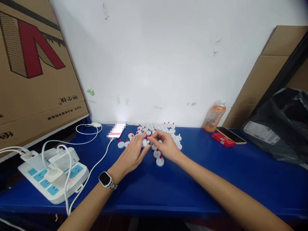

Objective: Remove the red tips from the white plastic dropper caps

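Observation:
My left hand [131, 154], with a watch on its wrist, holds a white nozzle cap [145, 142] between thumb and fingers. My right hand [166, 146] meets it from the other side, thumb and forefinger pinched together at the cap's tip. What lies inside that pinch is too small and hidden to make out. Around and behind both hands stand many white nozzle caps, several with red tips. One red-tipped cap [160, 161] stands nearest me, below my right hand. Some white caps without red tips [178, 138] stand to the right.
At left lie a power strip [54, 189] with plugs and white cables, and a lit phone [117, 131]. On the right are an orange drink bottle [216, 116], a red box [223, 140], a dark phone [232, 135] and a black plastic bag [279, 128]. Cardboard [36, 89] leans at left.

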Demonstrator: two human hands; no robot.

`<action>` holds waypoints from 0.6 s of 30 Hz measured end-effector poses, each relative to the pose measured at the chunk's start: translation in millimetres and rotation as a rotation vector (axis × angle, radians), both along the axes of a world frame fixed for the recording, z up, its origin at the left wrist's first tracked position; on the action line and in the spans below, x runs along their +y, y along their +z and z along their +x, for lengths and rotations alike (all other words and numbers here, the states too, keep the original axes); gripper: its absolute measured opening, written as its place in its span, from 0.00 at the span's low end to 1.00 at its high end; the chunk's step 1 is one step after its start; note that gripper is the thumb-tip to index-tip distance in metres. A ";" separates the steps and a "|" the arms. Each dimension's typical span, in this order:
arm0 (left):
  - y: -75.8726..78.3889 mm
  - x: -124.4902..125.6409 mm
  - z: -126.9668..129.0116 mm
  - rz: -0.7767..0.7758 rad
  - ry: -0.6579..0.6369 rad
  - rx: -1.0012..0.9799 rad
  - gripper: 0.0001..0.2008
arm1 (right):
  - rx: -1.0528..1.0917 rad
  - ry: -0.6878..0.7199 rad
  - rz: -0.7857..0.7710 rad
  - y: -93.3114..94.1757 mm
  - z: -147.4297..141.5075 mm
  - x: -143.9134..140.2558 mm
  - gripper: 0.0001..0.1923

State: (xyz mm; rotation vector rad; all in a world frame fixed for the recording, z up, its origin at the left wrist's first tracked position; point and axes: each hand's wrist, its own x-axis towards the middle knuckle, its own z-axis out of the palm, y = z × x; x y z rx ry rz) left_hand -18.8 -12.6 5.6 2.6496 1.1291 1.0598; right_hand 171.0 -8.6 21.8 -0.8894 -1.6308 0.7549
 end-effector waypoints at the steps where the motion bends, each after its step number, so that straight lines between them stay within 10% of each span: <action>1: 1.5 2.5 -1.8 0.024 0.041 0.009 0.28 | -0.034 -0.048 0.021 3.4 6.2 5.6 0.13; 5: 2.8 13.0 -7.1 0.098 0.068 0.168 0.16 | -0.217 -0.168 0.023 7.3 21.3 30.4 0.08; 18: -4.7 26.8 -16.2 0.149 0.127 0.407 0.13 | -0.692 0.088 -0.023 0.3 0.4 46.4 0.05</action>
